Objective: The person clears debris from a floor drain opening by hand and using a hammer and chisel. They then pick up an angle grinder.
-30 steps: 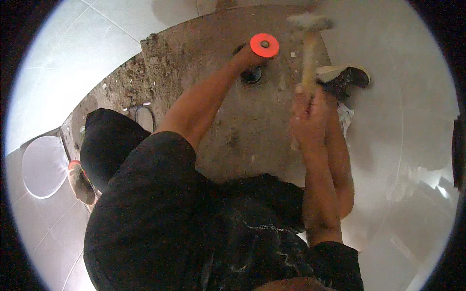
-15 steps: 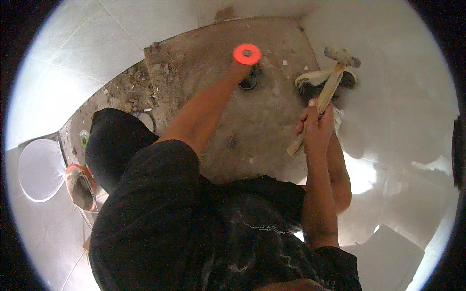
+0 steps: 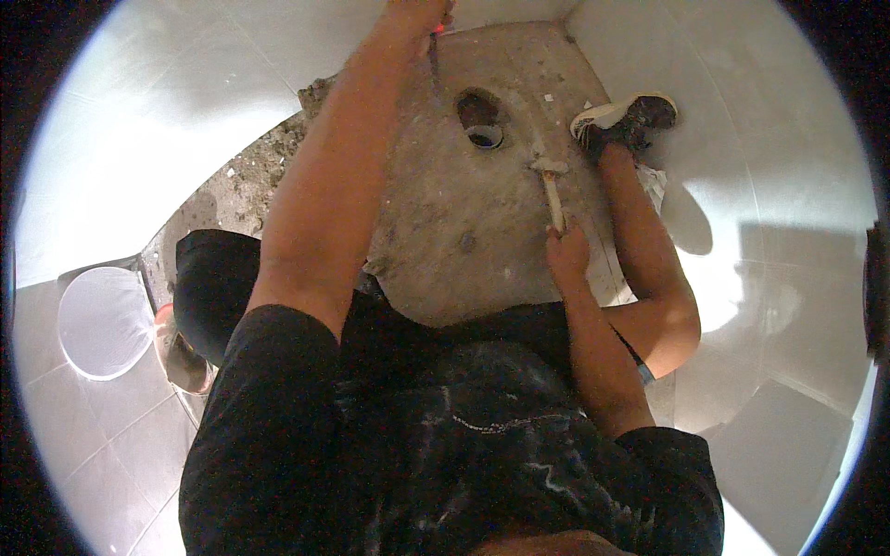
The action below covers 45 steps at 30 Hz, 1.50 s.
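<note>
at eleven o'clock of the open hole (image 3: 476, 106), a red-guarded chisel (image 3: 435, 48) is being clasped by the left hand (image 3: 419, 14); at four o'clock, a hammer (image 3: 553, 196) is being gripped by the right hand (image 3: 568, 252), closed round its handle. the floor (image 3: 422, 232) is seemingly being left partly broken out, a pipe mouth (image 3: 484, 138) being exposed; how much remains is not being shown. the left hand is being cropped above, the chisel's tip blurred.

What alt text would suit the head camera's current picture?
A person's right hand grips a hammer; the left hand, at the top edge, holds a mostly hidden tool showing some red. Between them, a hole opens in the rough floor.
</note>
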Available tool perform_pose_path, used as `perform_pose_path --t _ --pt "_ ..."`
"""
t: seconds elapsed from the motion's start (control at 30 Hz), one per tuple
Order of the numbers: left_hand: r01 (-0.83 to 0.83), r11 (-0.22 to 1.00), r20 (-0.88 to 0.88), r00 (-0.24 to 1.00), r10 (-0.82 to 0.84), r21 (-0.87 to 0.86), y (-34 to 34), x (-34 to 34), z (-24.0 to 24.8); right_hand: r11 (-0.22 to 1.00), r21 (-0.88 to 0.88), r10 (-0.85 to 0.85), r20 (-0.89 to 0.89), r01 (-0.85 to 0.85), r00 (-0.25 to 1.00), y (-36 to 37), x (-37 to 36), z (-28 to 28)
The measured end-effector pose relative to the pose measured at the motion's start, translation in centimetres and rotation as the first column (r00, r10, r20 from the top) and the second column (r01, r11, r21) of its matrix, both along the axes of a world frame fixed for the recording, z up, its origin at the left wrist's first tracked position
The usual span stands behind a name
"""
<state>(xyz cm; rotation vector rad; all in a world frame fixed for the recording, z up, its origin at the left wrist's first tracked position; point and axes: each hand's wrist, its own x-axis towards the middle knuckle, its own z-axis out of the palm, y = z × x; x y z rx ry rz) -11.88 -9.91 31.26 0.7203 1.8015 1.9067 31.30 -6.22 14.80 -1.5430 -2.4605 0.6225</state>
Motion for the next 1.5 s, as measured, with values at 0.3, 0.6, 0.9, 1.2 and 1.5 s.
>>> perform_pose_path --t 0.3,0.6,0.9,1.2,1.5 --pt "0.25 0.944 -0.238 0.924 -0.299 -0.215 -10.2 9.0 18.0 0.997 0.064 0.026 0.233 -0.042 0.972 3.5 0.9 -4.9" --pt "0.011 0.643 -0.463 0.685 -0.563 -0.766 -17.6 9.8 19.1 0.988 -0.115 0.103 -0.017 -0.104 0.995 1.4 -1.9 -7.6" --pt "0.093 0.775 -0.432 0.786 -0.443 -0.625 -22.8 3.6 10.6 0.982 -0.166 -0.078 0.07 0.088 0.995 1.6 -2.5 -8.2" --pt "0.059 0.609 -0.406 0.694 -0.594 -0.791 -21.6 3.2 9.4 0.977 -0.063 -0.205 -0.043 0.202 0.978 4.5 -2.0 -12.5" --pt "0.014 0.617 -0.265 0.895 -0.358 -0.787 -27.4 5.6 10.6 0.948 -0.084 0.259 -0.354 -0.306 0.899 2.9 -4.3 -0.5"
